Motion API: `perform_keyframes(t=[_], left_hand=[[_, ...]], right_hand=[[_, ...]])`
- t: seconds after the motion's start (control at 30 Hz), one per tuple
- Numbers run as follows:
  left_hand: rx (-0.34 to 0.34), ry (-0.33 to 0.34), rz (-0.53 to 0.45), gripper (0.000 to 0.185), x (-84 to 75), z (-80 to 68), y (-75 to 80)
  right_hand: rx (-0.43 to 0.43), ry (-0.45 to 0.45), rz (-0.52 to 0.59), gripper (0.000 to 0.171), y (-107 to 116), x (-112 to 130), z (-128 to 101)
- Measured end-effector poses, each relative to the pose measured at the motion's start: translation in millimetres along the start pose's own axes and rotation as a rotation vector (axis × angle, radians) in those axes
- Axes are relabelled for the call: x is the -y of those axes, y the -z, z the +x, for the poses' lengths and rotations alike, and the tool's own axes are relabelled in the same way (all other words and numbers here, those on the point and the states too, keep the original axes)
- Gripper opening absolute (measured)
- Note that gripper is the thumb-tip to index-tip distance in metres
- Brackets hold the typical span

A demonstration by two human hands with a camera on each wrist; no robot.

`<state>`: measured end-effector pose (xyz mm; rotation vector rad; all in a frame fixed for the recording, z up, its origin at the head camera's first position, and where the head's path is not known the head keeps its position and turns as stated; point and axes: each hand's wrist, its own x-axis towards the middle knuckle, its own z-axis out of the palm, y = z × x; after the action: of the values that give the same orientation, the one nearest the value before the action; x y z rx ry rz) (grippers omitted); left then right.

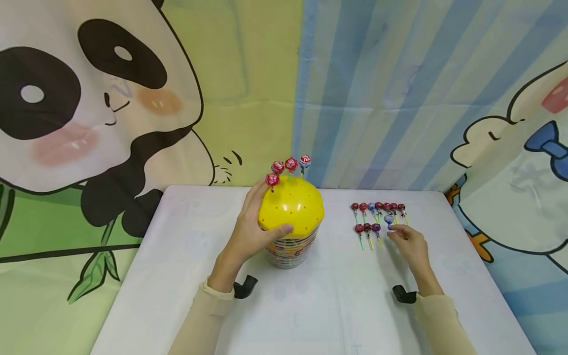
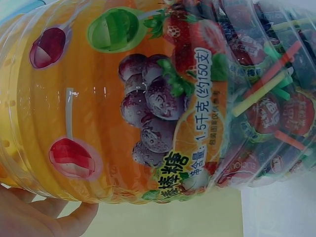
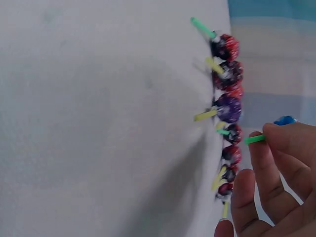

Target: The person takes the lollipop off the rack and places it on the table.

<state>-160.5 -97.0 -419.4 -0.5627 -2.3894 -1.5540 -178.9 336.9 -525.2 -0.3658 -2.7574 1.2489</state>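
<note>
A clear candy jar (image 1: 290, 254) with a yellow domed lid (image 1: 295, 204) full of small holes stands on the table. My left hand (image 1: 257, 227) grips it at the lid, thumb across the front and fingers round the far left side. Several red-wrapped lollipops (image 1: 291, 164) stand upright in the top of the lid. To the right, my right hand (image 1: 409, 241) pinches a blue-wrapped lollipop (image 1: 388, 220) between thumb and index finger, its green stick (image 3: 255, 139) poking out. Inside the jar, more lollipops (image 2: 264, 108) show below the fruit-printed label (image 2: 113, 128).
Two rows of loose lollipops lie on the white table (image 1: 355, 305) beside my right hand, with a purple-wrapped lollipop (image 3: 229, 108) in the nearer row. Behind the table's far edge hangs a cartoon-printed curtain (image 1: 372, 98).
</note>
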Motion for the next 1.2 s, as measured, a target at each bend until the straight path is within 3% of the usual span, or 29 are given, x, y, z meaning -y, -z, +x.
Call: perform_keyframes(t=[0.33, 0.83, 1.03, 1.2], left_hand=[[0.0, 0.028, 0.003, 0.098, -2.9, -1.7, 0.0], [-0.003, 0.017, -0.01, 0.097, -0.9, -0.9, 0.2], [-0.001, 0.015, -0.009, 0.097, -2.0, 0.3, -0.1], [0.001, 0.01, -0.01, 0.097, -1.7, 0.0, 0.2]], right_hand=[[0.113, -0.081, -0.123, 0.034, -6.1, -18.8, 9.6], [0.18, -0.064, -0.188, 0.036, -2.8, -15.7, 12.5], [0.122, -0.017, -0.186, 0.035, -2.5, -13.9, 12.3], [0.06, 0.088, -0.082, 0.038, -1.7, 16.8, 9.6]])
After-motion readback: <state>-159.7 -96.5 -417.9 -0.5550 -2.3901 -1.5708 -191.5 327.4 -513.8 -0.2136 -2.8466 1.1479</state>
